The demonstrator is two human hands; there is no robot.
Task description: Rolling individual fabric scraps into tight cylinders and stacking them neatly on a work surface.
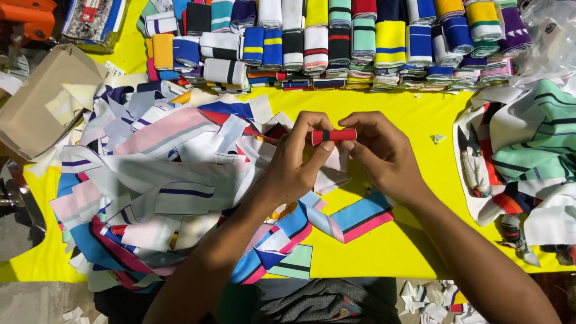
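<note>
far left: a brown cardboard box [37, 99] sits open at the upper left of the frame, out of the way of the hands, a few pale scraps inside it.

left half: big loose heap of striped knit fabric strips [162, 180], white, pink and blue, dumped over the yellow table [372, 246]. It spreads right up to the hands, so easy to grab from, I'd guess.

top edge: folded striped knit bands [336, 45] stacked in neat rows along the back, looks like a sorted pile kept apart from the messy one.

centre: small red knit strip with a dark stripe [333, 136], folded tight and held level above the table, just off the heap's right edge.

left hand [294, 162]: forearm comes up from bottom centre, wrist bent, thumb and fingers clamped on the strip's left end.

right hand [384, 156]: comes in from lower right, fingertips pinching the right end, so both hands keep it taut between them.

right side: small thread snips with a white handle [474, 162] lie on white and green striped cloth [534, 144], near the right hand.
</note>
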